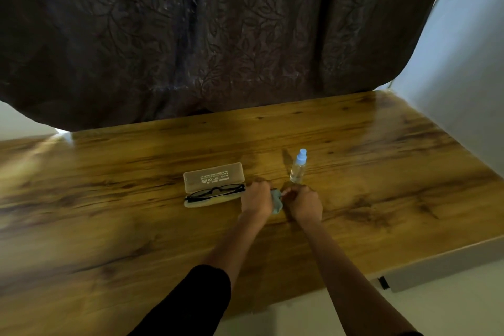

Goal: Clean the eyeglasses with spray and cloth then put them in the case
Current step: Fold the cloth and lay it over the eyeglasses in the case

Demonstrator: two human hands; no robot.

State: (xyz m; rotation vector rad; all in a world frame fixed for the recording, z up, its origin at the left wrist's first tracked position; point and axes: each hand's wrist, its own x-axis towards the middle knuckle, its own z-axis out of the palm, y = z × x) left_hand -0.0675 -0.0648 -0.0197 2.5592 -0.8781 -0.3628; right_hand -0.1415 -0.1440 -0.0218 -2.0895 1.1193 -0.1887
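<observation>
Desk (109, 199): glossy wood-grain top; the task's things sit about mid-desk, between the far and near edges.
Case (214, 178): clear plastic, open, long side parallel to the far edge; the printed lid lies back flat towards the far edge.
Glasses (215, 191): black frame, lying lengthwise in the near half of the case. Cannot tell whether the arms are folded.
Spray bottle (298, 168): clear with a pale blue cap, upright on the desk, on the right-edge side of the case and apart from it; just beyond the right hand, not touched.
Cloth (276, 200): pale blue-grey, bunched between the two hands, just right of the case's right end.
Left hand (256, 199): knuckles up, fingers curled down onto the cloth, gripping its left part; close to the case's right end.
Right hand (304, 203): fingers curled, pinching the cloth's right part.
Sleeve (191, 303): black, on the left forearm over the near edge.
Curtain (218, 35): dark, leaf-patterned, hanging behind the far edge.
Wall (477, 63): pale, along the right edge.
</observation>
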